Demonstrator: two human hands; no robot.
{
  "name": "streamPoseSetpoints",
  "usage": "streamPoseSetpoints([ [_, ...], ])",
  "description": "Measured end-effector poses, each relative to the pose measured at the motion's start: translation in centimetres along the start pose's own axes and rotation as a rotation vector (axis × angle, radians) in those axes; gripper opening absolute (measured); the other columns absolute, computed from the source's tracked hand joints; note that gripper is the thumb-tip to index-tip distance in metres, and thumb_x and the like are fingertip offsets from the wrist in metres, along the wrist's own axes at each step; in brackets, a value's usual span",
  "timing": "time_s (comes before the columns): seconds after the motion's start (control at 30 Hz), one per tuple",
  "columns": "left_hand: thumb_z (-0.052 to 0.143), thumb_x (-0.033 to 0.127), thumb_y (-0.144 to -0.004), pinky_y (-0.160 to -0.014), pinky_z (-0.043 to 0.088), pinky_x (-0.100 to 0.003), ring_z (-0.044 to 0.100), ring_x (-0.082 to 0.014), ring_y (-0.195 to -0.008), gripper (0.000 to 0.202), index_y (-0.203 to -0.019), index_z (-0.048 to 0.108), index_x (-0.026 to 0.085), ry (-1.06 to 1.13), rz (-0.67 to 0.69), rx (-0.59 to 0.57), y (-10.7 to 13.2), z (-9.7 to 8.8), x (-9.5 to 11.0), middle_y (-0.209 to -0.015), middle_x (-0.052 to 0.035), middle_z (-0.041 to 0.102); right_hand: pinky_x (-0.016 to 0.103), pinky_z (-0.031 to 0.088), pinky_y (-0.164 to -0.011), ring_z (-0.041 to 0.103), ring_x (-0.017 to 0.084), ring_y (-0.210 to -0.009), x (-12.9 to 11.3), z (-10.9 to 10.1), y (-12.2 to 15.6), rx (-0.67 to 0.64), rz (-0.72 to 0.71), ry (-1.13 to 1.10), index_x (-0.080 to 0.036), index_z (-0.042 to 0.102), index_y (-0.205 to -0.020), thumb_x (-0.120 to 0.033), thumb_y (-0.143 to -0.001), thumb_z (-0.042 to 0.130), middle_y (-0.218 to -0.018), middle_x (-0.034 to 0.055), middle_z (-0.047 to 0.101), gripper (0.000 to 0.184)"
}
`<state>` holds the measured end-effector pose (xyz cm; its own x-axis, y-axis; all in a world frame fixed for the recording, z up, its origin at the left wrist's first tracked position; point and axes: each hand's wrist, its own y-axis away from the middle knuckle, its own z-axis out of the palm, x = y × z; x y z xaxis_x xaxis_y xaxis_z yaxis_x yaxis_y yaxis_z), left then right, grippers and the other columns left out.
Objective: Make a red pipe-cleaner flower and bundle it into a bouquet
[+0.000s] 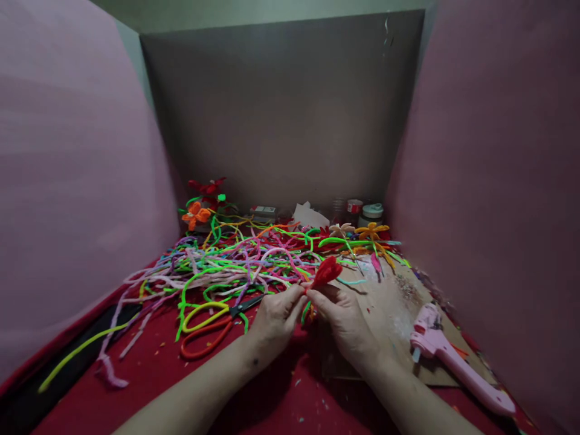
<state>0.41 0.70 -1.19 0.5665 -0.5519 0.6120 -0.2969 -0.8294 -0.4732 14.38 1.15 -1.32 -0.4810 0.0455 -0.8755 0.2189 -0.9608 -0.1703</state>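
I find both hands drawn in close at the centre of the frame. The left hand (276, 314) and right hand (342, 314) meet at the base of a red fuzzy piece (327, 272), fingertips narrowed in a pinch. The piece tilts toward the upper right, its looped head clear of the fingers; I judge the low grip spares the soft loops and lets one hand steady while the other works. What the hidden fingers do, I cannot tell.

The scissors (234, 310) lie left of centre, handles toward the near side, presumably for ready pick-up. Behind them, a heap of pipe cleaners (235, 260) spreads across the middle left, likely pushed back to free working room.

At lower right, a pink glue gun (446, 347) rests partly on a cardboard sheet (385, 320), which I take as protection for the red cloth (281, 411) against drips.
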Motion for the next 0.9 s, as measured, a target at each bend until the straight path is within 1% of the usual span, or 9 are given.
streamPoseSetpoints([
  [0.1,0.043,0.023,-0.086,-0.048,0.030,-0.018,0.040,-0.0071,-0.048,0.023,-0.067,0.055,0.017,0.136,-0.124,-0.019,-0.4,-0.3,0.8,-0.054,0.0044,0.047,0.028,0.045,-0.074,0.059,0.016,-0.076,-0.1,0.0,0.1,-0.014,0.002,0.034,-0.020,0.071,-0.086,-0.027,-0.066,0.072,-0.084,0.0020,0.069,0.021],
  [0.17,0.045,0.027,-0.085,-0.043,0.028,-0.017,0.037,-0.0061,-0.044,0.027,-0.062,0.051,0.016,0.308,-0.239,-0.056,-0.6,-0.4,1.4,-0.050,0.0054,0.043,0.025,0.046,-0.065,0.057,0.014,-0.068,-0.2,-0.1,0.0,-0.016,0.020,0.010,-0.019,0.072,-0.085,-0.027,-0.069,0.070,-0.076,0.0014,0.068,0.018],
  [0.23,0.047,0.031,-0.084,-0.038,0.025,-0.017,0.034,-0.0047,-0.037,0.028,-0.061,0.049,0.016,0.523,-0.369,-0.118,-0.7,-0.5,1.7,-0.046,0.0061,0.042,0.022,0.043,-0.055,0.053,0.011,-0.058,-0.2,-0.1,-0.1,-0.040,0.046,-0.040,-0.019,0.072,-0.084,-0.028,-0.071,0.067,-0.067,0.0004,0.065,0.017],
  [0.33,0.056,0.032,-0.080,-0.033,0.020,-0.015,0.029,-0.0025,-0.030,0.022,-0.068,0.053,0.014,0.885,-0.520,-0.203,-0.8,-0.6,1.8,-0.043,0.0070,0.044,0.021,0.039,-0.052,0.049,0.009,-0.053,-0.3,-0.3,-0.3,-0.075,0.068,-0.100,-0.018,0.072,-0.084,-0.027,-0.070,0.068,-0.064,-0.0003,0.063,0.018],
  [0.47,0.055,0.030,-0.082,-0.030,0.024,-0.014,0.017,-0.0010,-0.026,0.019,-0.071,0.054,0.014,1.353,-0.529,-0.432,-0.7,-0.8,1.2,-0.037,0.0095,0.037,0.020,0.036,-0.052,0.048,0.007,-0.053,-0.5,-0.7,-0.2,-0.121,0.141,-0.119,-0.019,0.072,-0.087,-0.027,-0.065,0.073,-0.063,-0.0009,0.063,0.023],
  [0.57,0.050,0.026,-0.085,-0.029,0.027,-0.013,0.014,-0.0010,-0.025,0.018,-0.074,0.055,0.013,1.510,-0.506,-0.540,-0.5,-0.9,0.6,-0.037,0.0099,0.035,0.021,0.035,-0.052,0.047,0.008,-0.052,-0.7,-0.7,0.0,-0.181,0.161,-0.158,-0.020,0.072,-0.085,-0.027,-0.065,0.073,-0.058,-0.0007,0.061,0.021],
  [0.67,0.048,0.026,-0.087,-0.029,0.028,-0.013,0.014,-0.0009,-0.026,0.018,-0.076,0.055,0.013,1.529,-0.522,-0.544,-0.5,-0.8,0.5,-0.039,0.0099,0.035,0.020,0.034,-0.050,0.044,0.007,-0.051,-0.6,-0.7,0.0,-0.153,0.110,-0.168,-0.019,0.072,-0.079,-0.024,-0.065,0.073,-0.062,-0.0002,0.062,0.015],
  [0.77,0.048,0.029,-0.087,-0.031,0.030,-0.014,0.015,-0.0014,-0.027,0.018,-0.078,0.054,0.014,1.418,-0.544,-0.489,-0.6,-0.7,1.0,-0.040,0.0102,0.035,0.018,0.030,-0.047,0.040,0.005,-0.049,-0.3,-0.8,-0.3,-0.076,0.095,-0.152,-0.017,0.071,-0.077,-0.023,-0.066,0.073,-0.063,-0.0017,0.061,0.013],
  [0.9,0.049,0.034,-0.084,-0.037,0.029,-0.017,0.032,-0.0039,-0.034,0.022,-0.074,0.053,0.015,0.885,-0.472,-0.272,-0.7,-0.4,1.7,-0.050,0.0064,0.044,0.022,0.040,-0.056,0.051,0.009,-0.057,0.3,-1.1,-0.5,-0.016,0.108,-0.144,-0.016,0.068,-0.075,-0.025,-0.066,0.073,-0.066,-0.0009,0.062,0.014],
])
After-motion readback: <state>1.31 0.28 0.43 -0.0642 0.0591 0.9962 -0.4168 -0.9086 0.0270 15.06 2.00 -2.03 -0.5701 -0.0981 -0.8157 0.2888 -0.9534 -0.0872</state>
